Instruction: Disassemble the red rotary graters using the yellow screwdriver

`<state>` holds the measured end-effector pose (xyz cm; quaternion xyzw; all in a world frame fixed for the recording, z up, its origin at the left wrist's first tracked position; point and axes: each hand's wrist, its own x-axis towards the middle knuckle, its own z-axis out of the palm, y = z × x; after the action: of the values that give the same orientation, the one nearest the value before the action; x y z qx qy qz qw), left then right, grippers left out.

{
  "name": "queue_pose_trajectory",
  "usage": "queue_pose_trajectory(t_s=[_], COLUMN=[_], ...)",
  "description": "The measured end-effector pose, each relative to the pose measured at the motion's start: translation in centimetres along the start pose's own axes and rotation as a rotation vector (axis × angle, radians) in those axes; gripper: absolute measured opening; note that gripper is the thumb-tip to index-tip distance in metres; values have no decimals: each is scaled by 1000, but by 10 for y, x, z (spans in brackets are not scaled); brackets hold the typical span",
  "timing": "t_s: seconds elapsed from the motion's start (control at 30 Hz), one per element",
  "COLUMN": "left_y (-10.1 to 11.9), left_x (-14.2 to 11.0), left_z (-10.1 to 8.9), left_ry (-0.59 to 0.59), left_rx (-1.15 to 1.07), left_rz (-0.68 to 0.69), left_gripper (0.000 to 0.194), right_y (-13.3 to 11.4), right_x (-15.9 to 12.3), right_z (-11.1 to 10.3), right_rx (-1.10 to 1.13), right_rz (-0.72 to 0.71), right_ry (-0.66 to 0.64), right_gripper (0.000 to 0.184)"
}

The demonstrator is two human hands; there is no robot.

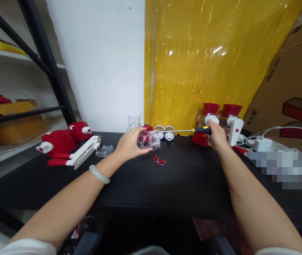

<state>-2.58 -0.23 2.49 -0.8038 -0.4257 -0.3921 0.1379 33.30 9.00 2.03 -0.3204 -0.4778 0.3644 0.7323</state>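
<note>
My left hand (131, 143) is wrapped round a clear plastic housing (154, 140), held above the black table. In my right hand (217, 136) is a screwdriver (202, 130) with a black and yellow handle. Its long shaft points left, and the tip meets or passes the housing's upper right edge; I cannot tell whether it touches. Below the housing, small red parts (161, 162) with what look like screws lie on the table (182, 180). Behind it stand two round white slotted parts (169, 133) and another clear plastic piece (134, 121), partly hidden by my left hand.
Red bases (57, 141), white handles with red grips (83, 154) and a clear disc (104, 151) lie at left. Assembled red-and-white units (232, 118) stand at right, near a white charger with cables (262, 144). A yellow-wrapped stack (188, 71) rises behind; shelves are at left.
</note>
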Motion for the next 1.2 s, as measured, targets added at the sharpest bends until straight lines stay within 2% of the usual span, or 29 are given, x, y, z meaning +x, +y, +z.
queue_pose_trajectory(t_s=[0.1, 0.23, 0.3, 0.4, 0.47, 0.57, 0.7, 0.73, 0.8, 0.9, 0.97, 1.03, 1.13, 1.2], left_y=[-1, 0, 1, 0, -1, -1, 0, 1, 0, 0, -1, -1, -1, 0], left_x=[0, 0, 0, 0, 0, 0, 0, 0, 0, -1, -1, 0, 0, 0], left_z=[0, 0, 0, 0, 1, 1, 0, 0, 0, 1, 1, 0, 0, 0], left_ry=[1, -3, 1, 7, 8, 4, -7, -8, -5, 5, 6, 4, 7, 8], left_rx=[11, 20, 11, 8, 12, 10, 11, 15, 19, 8, 9, 16, 11, 8], left_rz=[6, 3, -2, -11, -15, -13, -10, -10, -8, 2, 3, -3, -2, 4], left_gripper=[68, 68, 68, 67, 67, 68, 67, 67, 68, 67, 68, 68, 68, 68], right_y=[-5, -18, -18, -9, -4, -6, -20, -22, -22, -13, -6, -4, -8, -14], right_x=[-4, -10, -9, -3, 0, -2, -10, -10, -10, -6, -3, -3, -6, -8], right_z=[0, 1, 0, -1, -1, 0, 0, -1, -1, -1, -1, 0, 2, 2], right_rx=[131, 342, 287, 41, -48, 101, 349, 354, 279, 19, -114, -123, 78, 238], right_rz=[36, 95, 66, 12, -4, 3, 103, 115, 112, 101, 87, 78, 77, 102], right_ry=[8, -145, -121, -12, 24, -8, -182, -191, -141, -27, 11, 24, 21, -44], right_gripper=[24, 18, 24, 44, 40, 24, 15, 16, 32, 53, 49, 39, 23, 18])
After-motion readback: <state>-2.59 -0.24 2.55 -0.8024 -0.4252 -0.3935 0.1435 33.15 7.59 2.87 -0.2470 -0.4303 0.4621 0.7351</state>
